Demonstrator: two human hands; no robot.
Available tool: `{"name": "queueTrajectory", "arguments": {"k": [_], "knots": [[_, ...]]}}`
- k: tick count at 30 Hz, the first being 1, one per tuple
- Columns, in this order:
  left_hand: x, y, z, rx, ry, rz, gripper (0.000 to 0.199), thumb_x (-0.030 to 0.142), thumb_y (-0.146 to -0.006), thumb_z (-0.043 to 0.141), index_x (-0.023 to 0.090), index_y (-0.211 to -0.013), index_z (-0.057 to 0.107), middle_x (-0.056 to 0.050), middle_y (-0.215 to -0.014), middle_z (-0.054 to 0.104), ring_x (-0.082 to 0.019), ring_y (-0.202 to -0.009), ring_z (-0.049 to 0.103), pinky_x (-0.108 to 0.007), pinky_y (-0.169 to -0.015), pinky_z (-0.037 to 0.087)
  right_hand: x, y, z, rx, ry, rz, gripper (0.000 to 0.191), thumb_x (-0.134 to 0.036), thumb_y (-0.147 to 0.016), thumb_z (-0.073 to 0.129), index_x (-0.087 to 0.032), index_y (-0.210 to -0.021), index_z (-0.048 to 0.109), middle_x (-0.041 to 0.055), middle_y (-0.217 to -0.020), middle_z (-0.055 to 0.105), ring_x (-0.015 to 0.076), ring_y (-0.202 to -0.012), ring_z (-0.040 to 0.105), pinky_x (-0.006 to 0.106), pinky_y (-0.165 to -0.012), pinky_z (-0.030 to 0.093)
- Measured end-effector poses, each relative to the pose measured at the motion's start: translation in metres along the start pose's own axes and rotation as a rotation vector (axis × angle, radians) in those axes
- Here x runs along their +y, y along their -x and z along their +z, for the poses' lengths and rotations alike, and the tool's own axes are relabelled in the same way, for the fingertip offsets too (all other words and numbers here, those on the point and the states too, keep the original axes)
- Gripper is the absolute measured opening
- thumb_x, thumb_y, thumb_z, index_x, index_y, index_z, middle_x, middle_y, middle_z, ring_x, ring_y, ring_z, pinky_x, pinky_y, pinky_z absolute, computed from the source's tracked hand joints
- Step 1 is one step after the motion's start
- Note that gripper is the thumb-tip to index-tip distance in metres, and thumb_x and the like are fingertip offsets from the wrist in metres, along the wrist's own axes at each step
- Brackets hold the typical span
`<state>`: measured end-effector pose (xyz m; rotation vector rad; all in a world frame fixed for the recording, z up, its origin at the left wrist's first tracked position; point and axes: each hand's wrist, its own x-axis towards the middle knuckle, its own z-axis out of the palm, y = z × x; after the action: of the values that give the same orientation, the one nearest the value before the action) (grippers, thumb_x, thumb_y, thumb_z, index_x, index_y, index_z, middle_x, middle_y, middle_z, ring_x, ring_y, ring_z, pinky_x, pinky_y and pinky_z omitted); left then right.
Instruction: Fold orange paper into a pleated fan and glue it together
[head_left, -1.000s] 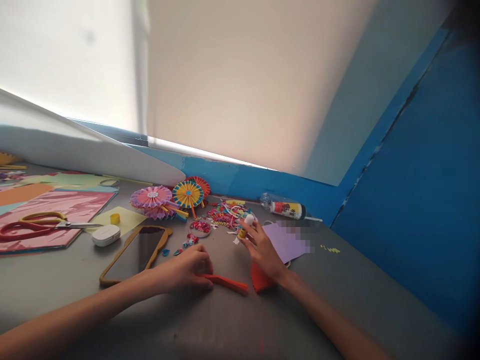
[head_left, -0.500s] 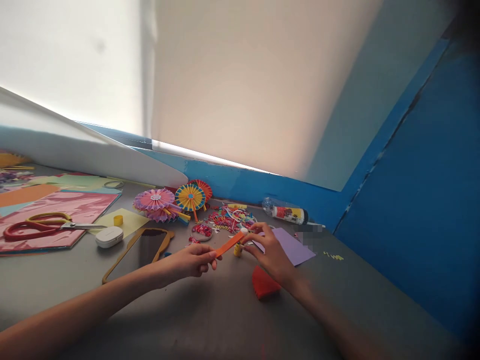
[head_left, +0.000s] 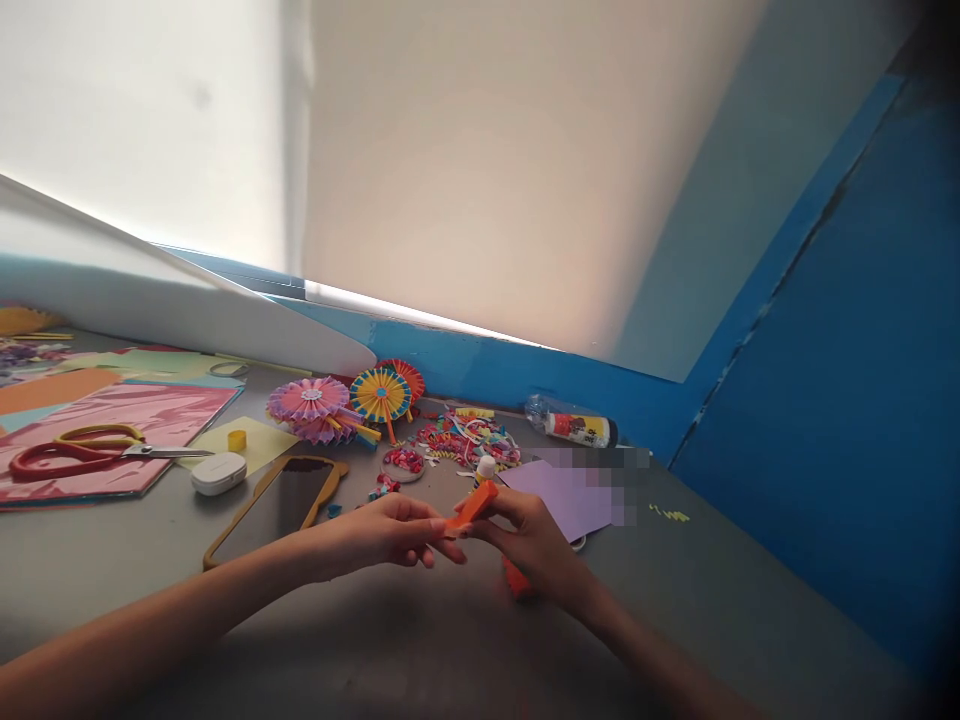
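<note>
An orange paper strip (head_left: 472, 506) is pinched between my left hand (head_left: 386, 535) and my right hand (head_left: 532, 545), its middle held up above the grey table (head_left: 150, 540). Its far end is hidden by my fingers. Just beyond the strip, an upright glue stick (head_left: 485, 470) with a white top stands near my right fingers, apart from them. Under my right hand lies a bright orange paper piece (head_left: 516, 578), mostly hidden.
Behind my hands lie a lilac paper sheet (head_left: 562, 505), coloured paper scraps (head_left: 465, 440) and paper rosettes (head_left: 311, 400). To the left are a phone in a tan case (head_left: 274, 510), a white case (head_left: 218, 473), and red-handled scissors (head_left: 75, 455) on a pink sheet (head_left: 112, 430). A blue wall rises behind.
The orange strip has gone from lying under my left hand to being held between both hands, which have drawn closer. The glue stick has left my right hand and stands on the table.
</note>
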<state>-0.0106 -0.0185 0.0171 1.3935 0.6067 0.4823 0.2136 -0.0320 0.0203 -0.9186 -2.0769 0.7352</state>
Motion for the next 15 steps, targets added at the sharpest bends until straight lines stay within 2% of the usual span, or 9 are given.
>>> {"name": "queueTrajectory", "arguments": {"k": [2,4,7,10,13,15], "knots": [[-0.003,0.0,0.0,0.012,0.053,-0.008,0.046,0.054,-0.083,0.062,0.015,-0.106,0.069,-0.011,-0.112,0.068,-0.017,-0.092,0.063,-0.027,-0.083,0.045,0.003,0.0,-0.002,-0.034,0.147,-0.075,0.008,-0.026,-0.09,0.061,-0.021,-0.084,0.063,0.0005,-0.086,0.065,0.0154,-0.08,0.062,0.026,-0.073,0.049],[-0.005,0.0,0.0,0.018,0.121,-0.024,0.056,0.061,-0.085,0.054,0.012,-0.107,0.069,-0.014,-0.111,0.068,-0.024,-0.102,0.063,-0.035,-0.093,0.045,0.004,0.0,-0.003,-0.063,0.307,-0.147,0.011,-0.022,-0.093,0.056,-0.02,-0.084,0.062,0.0016,-0.085,0.063,0.0146,-0.076,0.061,0.026,-0.07,0.048],[-0.005,0.003,0.002,0.094,-0.018,-0.026,0.054,0.063,-0.086,0.049,0.016,-0.104,0.07,-0.009,-0.107,0.069,-0.026,-0.109,0.06,-0.039,-0.1,0.042,0.002,0.001,0.0,-0.137,0.554,-0.229,0.01,-0.017,-0.093,0.053,-0.018,-0.089,0.062,0.004,-0.087,0.062,0.0156,-0.075,0.059,0.026,-0.066,0.046],[-0.003,0.005,0.007,0.15,-0.211,-0.011,0.043,0.058,-0.083,0.057,0.02,-0.1,0.069,-0.004,-0.103,0.067,-0.026,-0.11,0.056,-0.038,-0.098,0.043,-0.002,0.002,0.007,-0.183,0.768,-0.308,0.012,-0.01,-0.091,0.053,-0.017,-0.089,0.062,0.0059,-0.086,0.063,0.018,-0.076,0.059,0.028,-0.065,0.045],[-0.002,0.003,0.01,0.031,-0.169,0.023,0.041,0.053,-0.086,0.057,0.015,-0.101,0.065,-0.005,-0.098,0.063,-0.024,-0.102,0.059,-0.035,-0.09,0.047,-0.004,0.004,0.015,-0.138,0.94,-0.404,0.018,-0.006,-0.092,0.047,-0.016,-0.085,0.061,0.0067,-0.08,0.061,0.0204,-0.073,0.057,0.031,-0.063,0.044],[-0.004,0.001,0.01,0.007,-0.242,0.055,0.035,0.046,-0.085,0.06,0.015,-0.101,0.063,-0.004,-0.094,0.063,-0.022,-0.096,0.06,-0.032,-0.085,0.047,-0.003,0.005,0.018,-0.104,1.014,-0.445,0.023,-0.003,-0.091,0.044,-0.016,-0.083,0.061,0.0072,-0.077,0.06,0.0215,-0.07,0.056,0.032,-0.061,0.043]]}}
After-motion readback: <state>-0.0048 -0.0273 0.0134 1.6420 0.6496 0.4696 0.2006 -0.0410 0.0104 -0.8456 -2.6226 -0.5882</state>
